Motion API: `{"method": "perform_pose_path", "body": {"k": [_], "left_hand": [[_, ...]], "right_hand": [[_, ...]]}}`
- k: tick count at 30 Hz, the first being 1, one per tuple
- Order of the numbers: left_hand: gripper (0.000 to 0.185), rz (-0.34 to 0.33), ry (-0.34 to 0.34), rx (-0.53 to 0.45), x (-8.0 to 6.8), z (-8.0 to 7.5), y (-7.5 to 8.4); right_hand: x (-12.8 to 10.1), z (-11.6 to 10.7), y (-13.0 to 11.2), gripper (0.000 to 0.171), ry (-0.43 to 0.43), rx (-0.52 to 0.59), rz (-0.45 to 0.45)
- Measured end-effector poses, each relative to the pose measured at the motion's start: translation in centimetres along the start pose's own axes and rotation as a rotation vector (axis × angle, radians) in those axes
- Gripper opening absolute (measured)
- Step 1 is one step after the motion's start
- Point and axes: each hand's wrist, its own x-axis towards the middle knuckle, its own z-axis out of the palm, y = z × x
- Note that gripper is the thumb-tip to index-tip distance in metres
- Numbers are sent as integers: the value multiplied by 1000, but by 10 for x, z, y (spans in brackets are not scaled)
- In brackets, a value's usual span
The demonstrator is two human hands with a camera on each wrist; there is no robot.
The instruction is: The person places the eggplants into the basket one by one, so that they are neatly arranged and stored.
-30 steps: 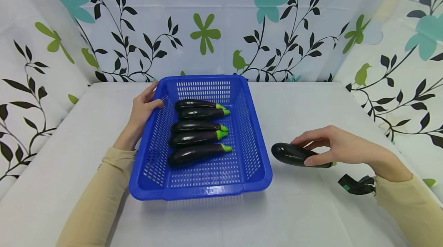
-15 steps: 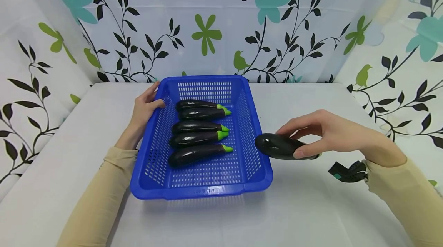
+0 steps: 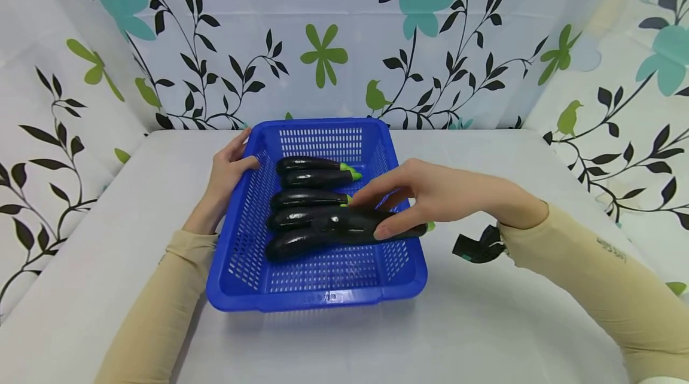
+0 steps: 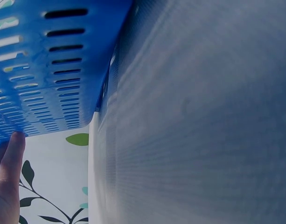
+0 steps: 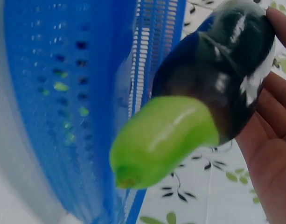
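A blue plastic basket (image 3: 344,297) with slotted walls stands in the middle of the head view. My left hand (image 3: 228,171) grips its left rim, thumb over the edge. In the left wrist view, fingers (image 4: 11,158) touch the outer wall. Several dark eggplants (image 3: 309,164) with green stems lie side by side inside. Over the basket's right side, my right hand (image 3: 430,192) holds another eggplant (image 3: 350,225) from above between thumb and fingers, stem pointing right. It covers part of the nearest ones. The right wrist view shows its green stem (image 5: 166,140) close up, beside the basket.
A white-covered table (image 3: 484,324) lies under the basket. Behind and at both sides hangs a curtain (image 3: 280,97) printed with leaves and flowers. A small black device (image 3: 479,246) sits at the right wrist.
My right hand has carried the eggplant leftward from the table on the right, across the rim and over the basket. The left hand keeps its grip on the rim.
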Motion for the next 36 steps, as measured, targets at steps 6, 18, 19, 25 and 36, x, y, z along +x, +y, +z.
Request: {"method": "perform_pose_path", "body": {"k": [6,18,19,25,36], "left_hand": [[72,9,-7,-19,0,0,1],[71,20,-13,18,-2,-1,0],[71,21,-14,16,-2,0,1],[71,25,-13,7,-2,1,1],[72,8,-2,-2,0,-1,-2]], "right_hand": [[31,5,-4,44,-42,-48,-39],[74,14,-16,45,-151,-151,-135],[76,13,-18,45,-154,-163,-142],[87,12,-25,44,-168,-212,-123],[110,20,-8,41,-214,-290,16]]}}
